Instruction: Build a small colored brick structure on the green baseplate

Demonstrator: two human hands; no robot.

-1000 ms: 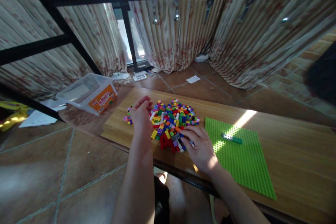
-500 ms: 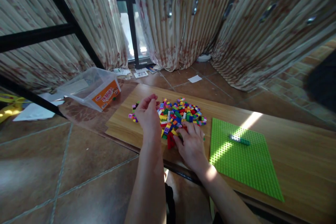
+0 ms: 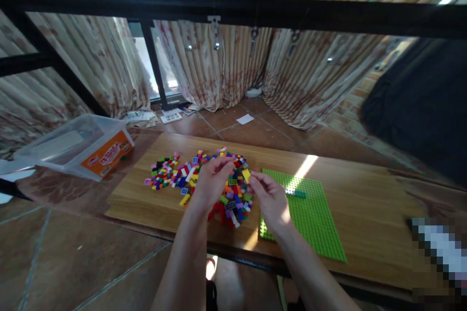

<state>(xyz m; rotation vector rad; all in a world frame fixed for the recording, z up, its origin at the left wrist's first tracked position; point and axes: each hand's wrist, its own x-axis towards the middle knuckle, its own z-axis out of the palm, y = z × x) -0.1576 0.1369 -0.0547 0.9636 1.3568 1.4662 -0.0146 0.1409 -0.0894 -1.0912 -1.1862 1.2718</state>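
My right hand [image 3: 272, 199] pinches a yellow toy brick [image 3: 246, 176] between thumb and fingertips, above the right side of a loose heap of colourful bricks [image 3: 230, 206]. My left hand [image 3: 212, 182] hovers over the heap's middle, its thumb and fingers drawn together; whatever may be between them is hidden. Part of the heap lies beneath the left hand, and more small bricks spread to its left. Beside my right hand lies a green studded baseplate [image 3: 310, 223]. A short teal-green row of bricks [image 3: 298, 194] sits near its top, with sunlight falling across its left end.
The wooden tabletop [image 3: 365, 204] carries all of this. At the left stands a clear plastic bin [image 3: 78, 143] with an orange label. A black metal bar [image 3: 233, 5] crosses in front of the curtains. Dark fabric [image 3: 419, 112] and a pixelated patch [image 3: 438, 248] appear at the right.
My right hand has come up out of the heap with a yellow brick. My left hand has moved right over the bricks, closer to it. The view has turned to the right.
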